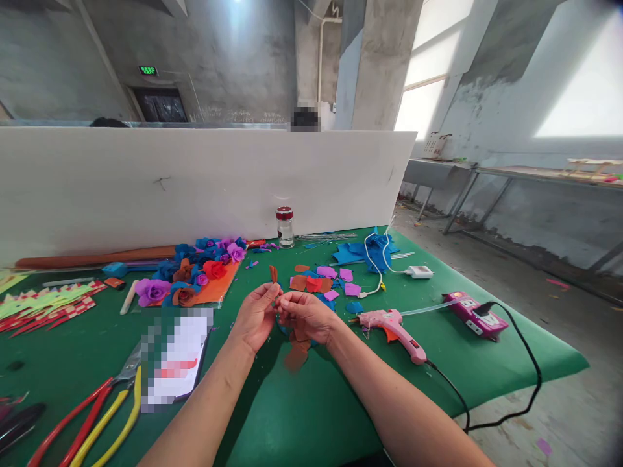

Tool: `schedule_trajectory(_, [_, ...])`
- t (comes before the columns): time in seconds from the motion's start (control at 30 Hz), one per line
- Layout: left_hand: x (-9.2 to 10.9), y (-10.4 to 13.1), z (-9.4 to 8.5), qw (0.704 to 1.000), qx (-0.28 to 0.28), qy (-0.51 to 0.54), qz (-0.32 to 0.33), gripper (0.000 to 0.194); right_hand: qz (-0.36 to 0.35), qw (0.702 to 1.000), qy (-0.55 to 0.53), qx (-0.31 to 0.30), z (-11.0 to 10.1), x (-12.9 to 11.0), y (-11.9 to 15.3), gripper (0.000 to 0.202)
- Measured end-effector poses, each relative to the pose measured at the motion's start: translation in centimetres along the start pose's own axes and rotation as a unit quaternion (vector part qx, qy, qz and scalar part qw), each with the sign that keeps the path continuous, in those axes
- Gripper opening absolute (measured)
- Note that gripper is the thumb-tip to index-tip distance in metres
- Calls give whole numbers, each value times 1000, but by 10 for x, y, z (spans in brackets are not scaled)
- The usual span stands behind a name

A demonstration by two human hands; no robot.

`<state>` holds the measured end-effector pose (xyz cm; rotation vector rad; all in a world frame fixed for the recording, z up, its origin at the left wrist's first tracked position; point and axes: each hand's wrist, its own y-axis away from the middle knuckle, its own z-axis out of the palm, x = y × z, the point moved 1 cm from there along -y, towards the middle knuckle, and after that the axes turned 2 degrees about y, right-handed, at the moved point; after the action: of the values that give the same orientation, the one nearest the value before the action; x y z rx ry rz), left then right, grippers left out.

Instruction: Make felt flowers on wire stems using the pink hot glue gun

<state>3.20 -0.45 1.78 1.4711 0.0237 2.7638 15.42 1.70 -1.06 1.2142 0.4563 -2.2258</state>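
Note:
My left hand (257,318) and my right hand (309,316) meet above the middle of the green table, fingertips pinched together. A narrow rolled brown paper piece (273,275) sticks up from the left fingers. What the right fingertips pinch is too small to make out. Brown paper petals (296,355) show just below the right hand; whether they hang from it or lie on the table is unclear. Beyond the hands lie loose petals, among them a red petal (314,285) and a purple petal (352,289). To the right rests a pink glue gun (393,324) with a clear glue stick.
Finished paper flowers (209,267) lie at the back left. A phone (178,357), red-handled pliers (82,415) and yellow-handled scissors (124,412) are at left. A glass jar (285,228) stands before the white board (214,188). A purple power strip (474,316) trails a black cable at right.

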Motion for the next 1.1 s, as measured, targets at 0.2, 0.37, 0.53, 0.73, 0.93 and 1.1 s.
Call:
schedule_trajectory(0.2, [5,4,8,992,31,-82,92,24,-70,990,119,15,3,-10,1,39])
schedule_trajectory(0.37, [10,9,12,941,79,-210,255,11,-199,952,229,33,6,-16,-1,26])
schedule_trajectory(0.53, [12,8,8,941,51,-226,247,15,-219,945,229,80,0,-16,-3,18])
schedule_trajectory(0.73, [11,4,2,944,7,-271,188,24,-180,968,163,69,-3,-17,-1,24])
schedule_trajectory(0.93, [10,3,2,936,14,-291,198,27,-158,971,172,58,-2,-14,-2,32])
schedule_trajectory(1.1, [7,-1,-3,916,27,-328,228,21,-145,974,170,47,-6,-9,-6,30])
